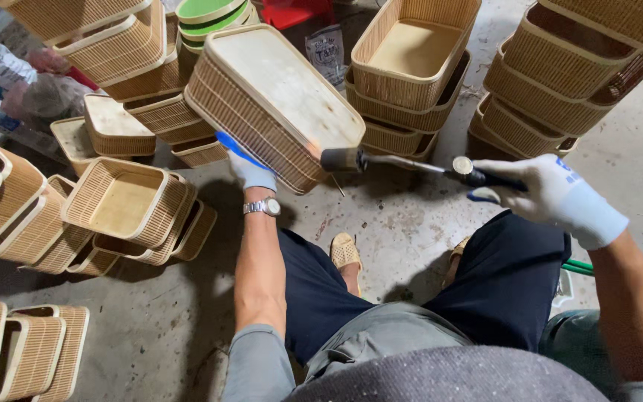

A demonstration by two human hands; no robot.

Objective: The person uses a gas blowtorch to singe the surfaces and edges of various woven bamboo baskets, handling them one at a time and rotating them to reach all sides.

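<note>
Knees, torch, basket, stacks crowding, prob. bamboo.

Soft, even daylight here, no hard lamp glare. The concrete floor is brightest to the right of the tilted basket, pale near the top right corner. Below the basket, a diffuse shadow pools on the floor around the legs. Focus is crisp on the basket's weave; the grey cloth at the bottom edge is blurred. Stacks at the edges bend outward, wide-lens stretch.
</note>
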